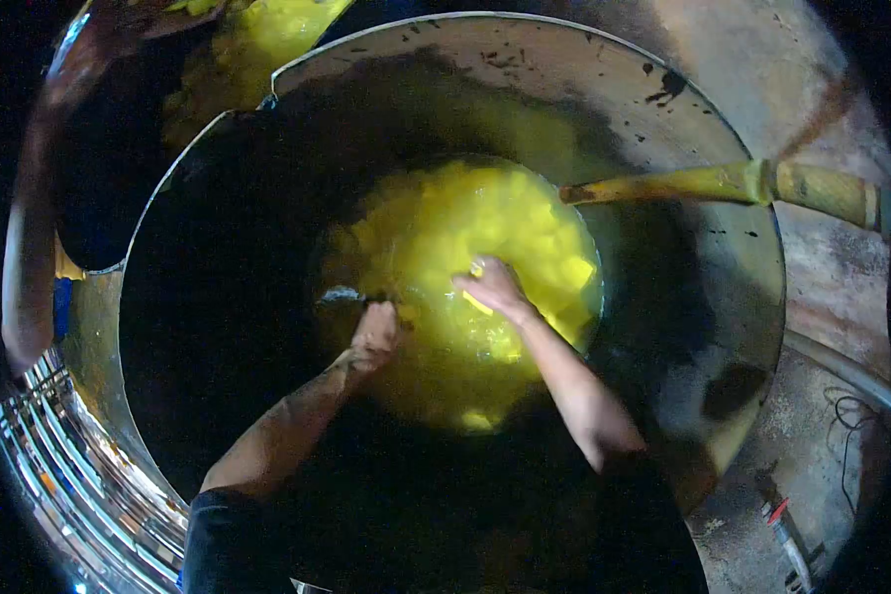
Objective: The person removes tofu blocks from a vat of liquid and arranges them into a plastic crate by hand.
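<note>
Both arms reach down into a large round metal vat (525,59) with yellow chunks (525,223) massed in wet-looking yellow liquid at its bottom. My right hand (495,287) is closed over the chunks, and a bright yellow chunk (478,303) shows at its fingers. To its left, my left hand (374,329) is curled closed low over the darker side of the mass. Shadow hides its fingertips and whatever they may hold. A small whitish glint (341,294) lies just left of that hand.
A bamboo pole (683,185) crosses the vat's right rim, its tip above the chunks. More yellow material (277,35) shows at upper left. Shiny metal bars (54,445) stand at lower left. On the floor at right lie a pipe (841,366) and a thin cable (849,445).
</note>
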The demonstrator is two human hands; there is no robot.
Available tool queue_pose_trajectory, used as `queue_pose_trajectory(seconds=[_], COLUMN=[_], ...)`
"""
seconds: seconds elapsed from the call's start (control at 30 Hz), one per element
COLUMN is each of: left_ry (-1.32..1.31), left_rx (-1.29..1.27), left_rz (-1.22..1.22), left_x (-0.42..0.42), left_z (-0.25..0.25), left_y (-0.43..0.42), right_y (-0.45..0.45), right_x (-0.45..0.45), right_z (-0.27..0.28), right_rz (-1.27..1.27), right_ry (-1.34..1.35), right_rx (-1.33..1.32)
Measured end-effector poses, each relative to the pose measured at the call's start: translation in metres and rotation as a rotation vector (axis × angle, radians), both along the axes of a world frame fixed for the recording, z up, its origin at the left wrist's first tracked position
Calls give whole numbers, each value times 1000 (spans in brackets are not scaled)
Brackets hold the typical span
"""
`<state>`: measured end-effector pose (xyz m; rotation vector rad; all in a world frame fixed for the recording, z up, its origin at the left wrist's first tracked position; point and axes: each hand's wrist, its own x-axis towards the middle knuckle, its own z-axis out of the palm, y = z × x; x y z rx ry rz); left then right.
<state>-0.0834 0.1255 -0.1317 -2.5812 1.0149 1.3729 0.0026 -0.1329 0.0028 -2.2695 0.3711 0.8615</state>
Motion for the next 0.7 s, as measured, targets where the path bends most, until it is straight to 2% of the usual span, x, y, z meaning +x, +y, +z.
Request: queue_pose_trajectory(seconds=[0.07,0.1,0.17,0.2,0.23,0.3,0.37,0.43,0.47,0.5,0.53,0.6,0.63,0.67,0.7], left_ry=[-98,-130,-187,-206,-220,-204,-166,-84,-19,69,183,517,870,994,1012], left_rx=[34,-12,-154,-245,-341,-494,-626,-749,-822,-899,-985,-1172,-1334,-1306,-1416], left_rz=[30,124,362,488,612,810,980,1144,1231,1323,1417,1576,1703,2039,2016], left_x=[15,21,32,36,38,38,36,41,44,44,44,51,56,64,66], left_z=[8,11,19,21,23,26,29,31,31,32,33,54,75,122,135], left_y=[2,1,0,-1,-2,-3,-6,-9,-12,-15,-19,-32,-40,-55,-66], right_y=[37,55,81,89,90,82,65,42,32,29,21,24,28,29,35], right_x=[30,37,54,46,53,64,71,62,62,49,34,12,0,-13,-23], right_z=[-22,-36,-21,-84,-77,-62,-76,-36,-2,-3,-2,41,50,42,50], right_rz=[-4,-29,-34,-44,-42,177,102,-138,-206,-302,-317,-366,-399,-380,-448], right_ry=[-165,-224,-283,-539,-544,-151,-8,-84,134,44,80,105,93,78,-4], right_rx=[-153,-241,-259,-326,-322,-190,-150,247,464,575,636,739,781,767,830])
